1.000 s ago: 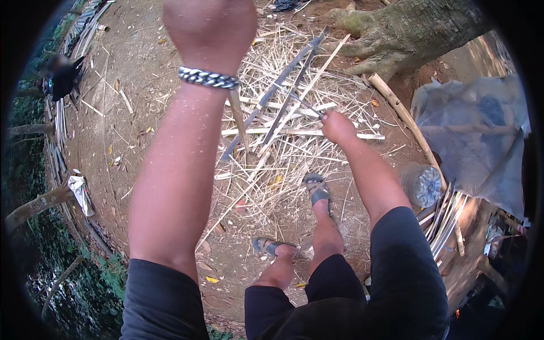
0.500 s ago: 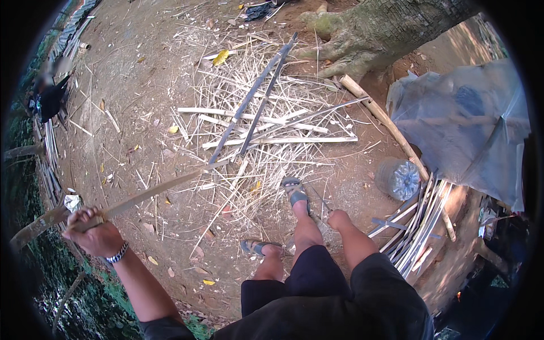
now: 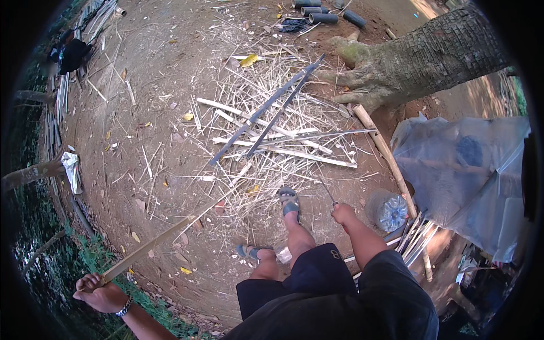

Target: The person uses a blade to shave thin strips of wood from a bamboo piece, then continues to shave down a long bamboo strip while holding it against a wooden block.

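Note:
My left hand [image 3: 100, 292], out at the lower left with a watch on the wrist, is closed round one end of a long flat bamboo strip [image 3: 148, 245]. The strip slants up and to the right, its far end over the edge of the shavings. My right hand [image 3: 343, 215], beside my right knee, grips a knife [image 3: 327, 187] by its handle, and its narrow blade points away from me. Ahead of my feet lies a heap of thin bamboo shavings [image 3: 283, 153]. Several pale bamboo strips [image 3: 310, 152] and two dark strips [image 3: 272, 105] rest crossed on it.
A tree trunk [image 3: 430, 62] leans at the upper right, above a bamboo pole [image 3: 385, 150] on the ground. A clear plastic bottle [image 3: 391, 212] stands right of my knife hand, beside a plastic sheet [image 3: 464, 170] and bundled strips [image 3: 416, 241]. Dark tubes [image 3: 323, 18] lie far back.
My left hand has come lower and nearer, bringing the bamboo strip with it. My right hand has moved forward with the knife. The whole view has shifted slightly.

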The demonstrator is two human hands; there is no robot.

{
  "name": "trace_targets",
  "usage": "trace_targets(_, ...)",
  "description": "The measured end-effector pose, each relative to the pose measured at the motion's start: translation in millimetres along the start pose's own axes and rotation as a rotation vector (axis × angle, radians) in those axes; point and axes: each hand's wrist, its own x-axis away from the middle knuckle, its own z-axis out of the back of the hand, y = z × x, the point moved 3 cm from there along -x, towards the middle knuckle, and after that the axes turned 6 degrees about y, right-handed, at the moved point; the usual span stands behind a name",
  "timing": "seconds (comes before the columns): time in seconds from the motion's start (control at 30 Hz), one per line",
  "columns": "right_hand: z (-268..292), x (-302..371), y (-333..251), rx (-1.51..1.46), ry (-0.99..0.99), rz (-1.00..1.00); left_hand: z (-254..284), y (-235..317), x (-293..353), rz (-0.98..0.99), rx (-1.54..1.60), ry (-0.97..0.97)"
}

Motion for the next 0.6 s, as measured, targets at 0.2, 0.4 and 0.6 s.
trace_targets(0.2,18.1,16.9,-63.0,-0.275,0.063,0.048,83.4,-73.5,42.4,-0.037,-0.061,0.143)
trace_targets(0.4,8.7,64.0,-33.6,-0.082,0.108,0.127,156.8,-45.6,32.8,-0.050,0.073,0.177)
trace_targets(0.6,4.6,136.2,23.8,0.066,0.001,-0.041,211.9,-41.4,39.3,-0.006,-0.024,0.269)
